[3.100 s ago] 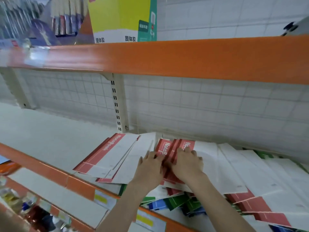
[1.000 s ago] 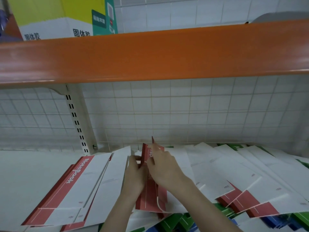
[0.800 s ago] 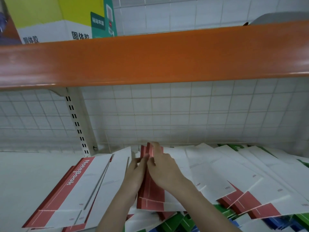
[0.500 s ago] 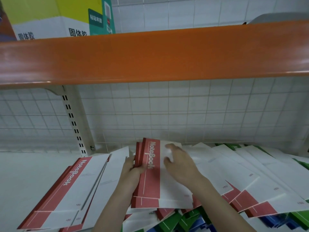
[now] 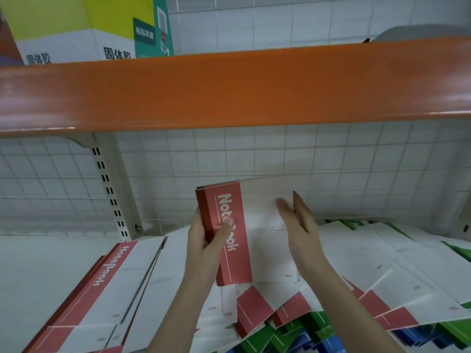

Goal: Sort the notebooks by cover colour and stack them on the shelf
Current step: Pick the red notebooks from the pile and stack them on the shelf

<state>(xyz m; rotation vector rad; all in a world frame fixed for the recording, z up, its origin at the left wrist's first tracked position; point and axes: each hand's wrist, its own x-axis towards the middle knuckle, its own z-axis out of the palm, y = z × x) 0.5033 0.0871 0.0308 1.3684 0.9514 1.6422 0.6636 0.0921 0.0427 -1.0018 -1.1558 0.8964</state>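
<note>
Red stack [image 5: 102,289] lies flat on the shelf [image 5: 38,263], down-left of the left hand [image 5: 204,245] and nearer to it. That hand grips the raised bundle [image 5: 244,233] at its spine, long axis upright. Right hand [image 5: 300,230] steadies its far edge, fingers straight. Open shelf lies leftward; mixed pile [image 5: 382,276] crowds the right.

Lighting: we recorded soft, even, rather dim light, with faint sheen along the orange shelf edge [image 5: 229,93]. Shadow: a dull band lay beneath it. Sharpness: overall soft; both hands [image 5: 204,240] slightly smeared. Distortion: we noted wide-angle bowing of straight lines toward the corners.
</note>
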